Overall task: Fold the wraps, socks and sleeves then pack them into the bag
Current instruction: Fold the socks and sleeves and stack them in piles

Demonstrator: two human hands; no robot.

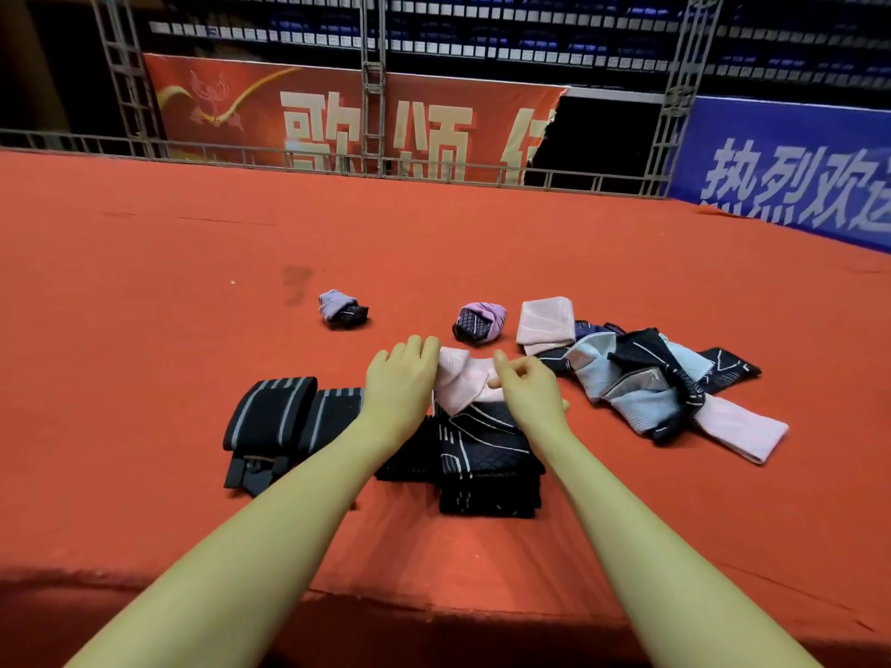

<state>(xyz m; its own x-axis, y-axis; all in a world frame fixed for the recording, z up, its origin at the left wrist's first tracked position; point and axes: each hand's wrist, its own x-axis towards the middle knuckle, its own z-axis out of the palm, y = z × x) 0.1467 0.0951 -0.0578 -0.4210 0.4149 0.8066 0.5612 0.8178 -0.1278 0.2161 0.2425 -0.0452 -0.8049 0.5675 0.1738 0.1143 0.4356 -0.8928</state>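
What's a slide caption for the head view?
Both hands, left hand and right hand, fold a pink sleeve over stacked black sleeves on red cloth.

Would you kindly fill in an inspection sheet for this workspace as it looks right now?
Surface: red cloth-covered table, faint dark stain at its far side.
Job's things: pale pink fabric sleeve held over folded black patterned sleeves; two black grey-striped wraps; two rolled purple-black sock bundles; folded pink piece; unfolded heap of blue, black and pink fabric. Bag: nothing seen.
Clutter: nothing seen.
Grippers: left hand and right hand both pinch the pink sleeve.
Cables: nothing seen.
Surroundings: red banner, blue banner, metal trusses.
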